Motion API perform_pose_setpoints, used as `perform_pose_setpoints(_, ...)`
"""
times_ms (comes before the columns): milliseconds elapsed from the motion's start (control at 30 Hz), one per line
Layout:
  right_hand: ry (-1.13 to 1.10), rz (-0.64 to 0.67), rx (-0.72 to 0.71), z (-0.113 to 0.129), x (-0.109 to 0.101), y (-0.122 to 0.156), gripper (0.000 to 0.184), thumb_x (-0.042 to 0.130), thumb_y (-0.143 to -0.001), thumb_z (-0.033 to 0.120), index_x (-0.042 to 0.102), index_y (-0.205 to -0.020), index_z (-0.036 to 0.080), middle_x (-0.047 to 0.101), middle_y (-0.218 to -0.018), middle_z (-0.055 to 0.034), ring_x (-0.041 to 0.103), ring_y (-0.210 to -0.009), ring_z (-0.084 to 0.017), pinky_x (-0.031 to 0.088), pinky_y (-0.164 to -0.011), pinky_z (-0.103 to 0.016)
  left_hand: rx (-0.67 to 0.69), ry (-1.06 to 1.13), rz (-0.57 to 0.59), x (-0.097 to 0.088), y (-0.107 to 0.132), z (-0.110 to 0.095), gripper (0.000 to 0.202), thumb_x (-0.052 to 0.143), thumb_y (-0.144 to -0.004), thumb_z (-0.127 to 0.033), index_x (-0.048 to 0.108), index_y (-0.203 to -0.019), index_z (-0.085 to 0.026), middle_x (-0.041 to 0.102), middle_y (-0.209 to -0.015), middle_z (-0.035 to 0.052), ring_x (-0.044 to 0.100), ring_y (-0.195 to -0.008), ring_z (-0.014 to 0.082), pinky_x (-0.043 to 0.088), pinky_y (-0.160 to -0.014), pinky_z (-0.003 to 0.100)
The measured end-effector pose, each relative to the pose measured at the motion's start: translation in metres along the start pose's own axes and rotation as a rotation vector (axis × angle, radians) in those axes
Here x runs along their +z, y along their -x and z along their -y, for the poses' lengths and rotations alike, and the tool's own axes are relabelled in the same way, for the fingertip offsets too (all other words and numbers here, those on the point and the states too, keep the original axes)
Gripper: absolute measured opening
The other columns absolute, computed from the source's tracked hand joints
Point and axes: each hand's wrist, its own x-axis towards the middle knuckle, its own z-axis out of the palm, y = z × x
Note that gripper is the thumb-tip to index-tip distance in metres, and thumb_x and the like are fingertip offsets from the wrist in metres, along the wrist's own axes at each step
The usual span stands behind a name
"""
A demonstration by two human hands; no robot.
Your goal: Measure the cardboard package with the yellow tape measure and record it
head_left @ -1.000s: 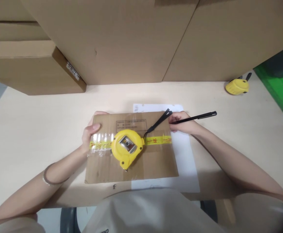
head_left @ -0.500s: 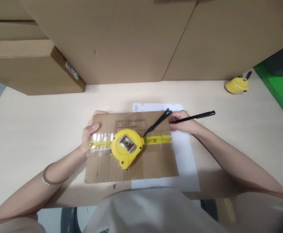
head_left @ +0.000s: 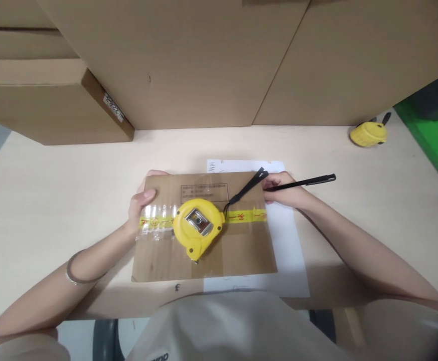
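Observation:
A small cardboard box [head_left: 158, 260] with yellow printed tape lies before me, and my left hand [head_left: 142, 195] grips its left edge, thumb on top. On the box rests a yellow tape measure [head_left: 184, 231], its metal clip facing up and its black wrist strap [head_left: 246, 189] reaching toward the top right corner. My right hand [head_left: 279, 188] is closed at the box's right edge with a black pen [head_left: 309, 181] in it, pointing out to the right. Some of its fingers are hidden by the box. White paper [head_left: 292, 255] lies partly under the box.
Large cardboard boxes [head_left: 188, 80] stand along the back of the table [head_left: 45, 200]. Another carton [head_left: 64, 110] with a handwritten label is at the back left. A second yellow tape measure [head_left: 367, 134] sits at the back right, near a green surface [head_left: 425, 140].
The view has shifted very slightly. Both hands, the box, the tape measure and the pen keep the same positions relative to each other.

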Motion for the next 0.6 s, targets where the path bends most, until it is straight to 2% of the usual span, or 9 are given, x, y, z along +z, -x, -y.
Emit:
perform_pose_setpoints(400, 0.017, 0.010, -0.006, 0.0007, -0.0013, -0.0011, 0.036, 0.089, -0.067, 0.039, 0.058, -0.063, 0.021, 0.062, -0.052, 0.0010, 0.057, -0.044, -0.011, 0.047, -0.044, -0.024, -0.010, -0.021, -0.021, -0.0002, 0.0001, -0.0006, 0.041, 0.086, -0.076, -0.049, 0.078, -0.103, -0.021, 0.080, -0.100, 0.0039, 0.072, -0.074, 0.0217, 0.056, -0.058, 0.031)
perform_pose_setpoints(600, 0.010, 0.000, 0.001, 0.0009, -0.0012, -0.0005, 0.033, 0.087, -0.066, 0.035, 0.058, -0.063, 0.021, 0.062, -0.050, 0.0014, 0.056, -0.043, -0.011, 0.045, -0.044, -0.022, -0.017, -0.035, -0.046, 0.0026, 0.0012, -0.0015, 0.042, 0.086, -0.074, -0.051, 0.078, -0.102, -0.021, 0.079, -0.094, 0.0031, 0.071, -0.071, 0.0210, 0.059, -0.059, 0.032)
